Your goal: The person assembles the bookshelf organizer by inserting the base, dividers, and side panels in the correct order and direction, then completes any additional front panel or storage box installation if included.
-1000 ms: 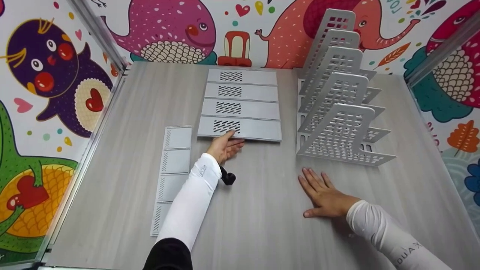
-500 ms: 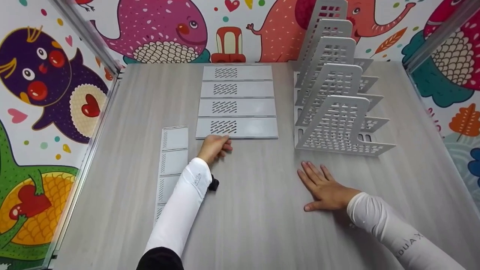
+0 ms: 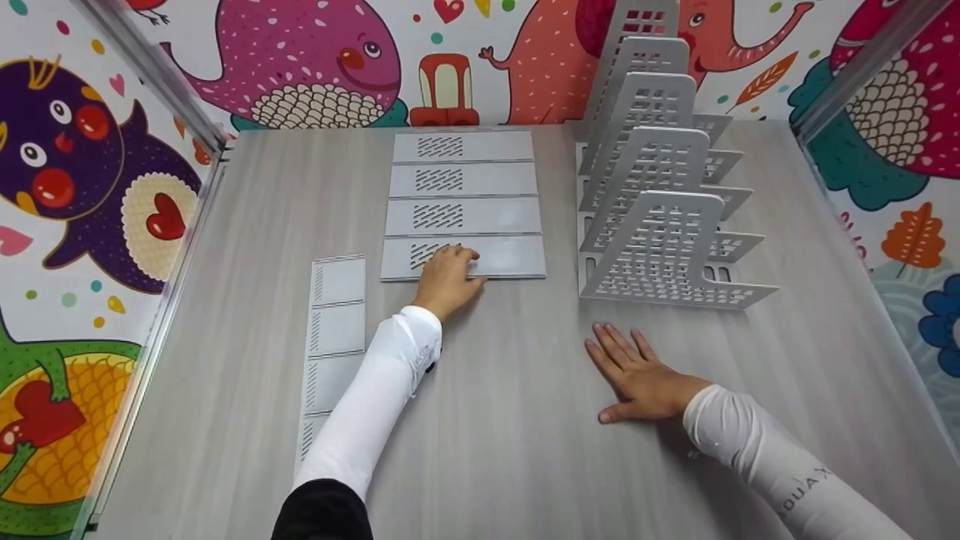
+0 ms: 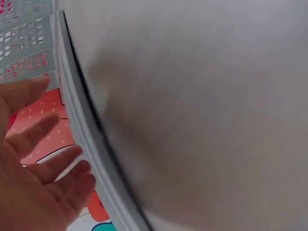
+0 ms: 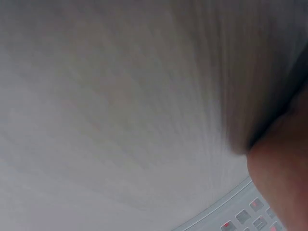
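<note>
A flat light-grey slotted panel [image 3: 502, 217], divided into several strips, lies at the back middle of the table. My left hand [image 3: 448, 281] is over its near edge, fingers loosely bent above the slotted patch of the front strip. In the left wrist view the fingers look relaxed beside the panel's edge, gripping nothing; whether they touch it I cannot tell. My right hand [image 3: 645, 384] rests palm down on the table with fingers spread, in front of a grey perforated file rack [image 3: 660, 255] with upright dividers.
A narrower grey panel [image 3: 339, 281] with slots along one side lies to the left, partly covered by the left sleeve [image 3: 382, 390]. Cartoon-printed walls [image 3: 307, 60] enclose the wood-grain table [image 3: 510, 420] at the back and sides.
The left hand first had its thumb on the panel's front edge, drew back slightly with fingers bent, then came forward over the front strip. The right hand stays put; the view shifts slightly.
</note>
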Motion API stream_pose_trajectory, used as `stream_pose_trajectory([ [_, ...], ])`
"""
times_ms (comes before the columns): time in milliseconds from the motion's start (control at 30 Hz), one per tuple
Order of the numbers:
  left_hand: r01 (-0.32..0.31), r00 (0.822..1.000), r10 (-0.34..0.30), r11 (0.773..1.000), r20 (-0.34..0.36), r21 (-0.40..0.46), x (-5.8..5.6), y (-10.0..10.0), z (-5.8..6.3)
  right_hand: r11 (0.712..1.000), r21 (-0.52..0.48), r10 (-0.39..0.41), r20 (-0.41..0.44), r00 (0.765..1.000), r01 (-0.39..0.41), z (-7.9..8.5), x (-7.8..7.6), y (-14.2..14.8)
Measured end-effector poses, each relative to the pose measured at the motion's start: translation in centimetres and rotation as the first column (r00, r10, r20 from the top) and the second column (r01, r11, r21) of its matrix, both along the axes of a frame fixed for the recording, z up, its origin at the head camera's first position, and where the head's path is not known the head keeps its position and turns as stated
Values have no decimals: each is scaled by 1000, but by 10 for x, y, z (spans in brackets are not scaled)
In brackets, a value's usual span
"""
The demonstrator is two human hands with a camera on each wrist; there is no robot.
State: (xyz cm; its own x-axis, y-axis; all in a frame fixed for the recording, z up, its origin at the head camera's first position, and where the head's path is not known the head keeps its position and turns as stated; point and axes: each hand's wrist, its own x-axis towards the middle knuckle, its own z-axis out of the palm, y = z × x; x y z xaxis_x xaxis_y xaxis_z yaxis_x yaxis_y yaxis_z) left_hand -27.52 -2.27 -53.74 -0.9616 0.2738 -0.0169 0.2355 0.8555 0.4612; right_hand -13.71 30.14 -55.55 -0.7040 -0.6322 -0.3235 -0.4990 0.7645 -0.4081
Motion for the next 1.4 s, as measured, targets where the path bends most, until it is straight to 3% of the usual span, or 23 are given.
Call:
stream_pose_trajectory([
  [167, 93, 996, -91, 988, 21, -126, 4, -1, -9, 1000, 7, -26, 40, 999, 25, -1, 2, 1],
  [267, 136, 990, -138, 982, -11, -131, 3, 6, -8, 999, -9, -42, 47, 998, 42, 0, 2, 2],
  [333, 132, 990, -137, 984, -37, -120, 0, 14, -5, 999, -39, -34, 31, 999, 35, -1, 1, 2],
  [467, 91, 996, -93, 984, -11, -152, -10, 40, -1, 998, -67, -18, 6, 1000, 19, -2, 0, 1],
  [600, 18, 999, -7, 975, 49, -222, -17, 72, -4, 1000, -3, -28, 23, 999, 28, 0, -2, 0],
  [767, -117, 992, 123, 956, 8, -268, -20, 98, -11, 1000, 20, -15, 34, 999, 15, 2, -5, -3],
  [900, -108, 992, 122, 949, 30, -296, -20, 105, -11, 1000, 7, -21, 31, 999, 20, 2, -1, -1],
  [1167, 12, 976, 69, 930, 205, -367, -15, 82, 9, 999, -39, -18, -1, 1000, 18, 0, 0, 1],
  [1400, 140, 945, -5, 911, 328, -388, -1, 34, 20, 999, -33, -24, 11, 1000, 24, -2, -1, 2],
])
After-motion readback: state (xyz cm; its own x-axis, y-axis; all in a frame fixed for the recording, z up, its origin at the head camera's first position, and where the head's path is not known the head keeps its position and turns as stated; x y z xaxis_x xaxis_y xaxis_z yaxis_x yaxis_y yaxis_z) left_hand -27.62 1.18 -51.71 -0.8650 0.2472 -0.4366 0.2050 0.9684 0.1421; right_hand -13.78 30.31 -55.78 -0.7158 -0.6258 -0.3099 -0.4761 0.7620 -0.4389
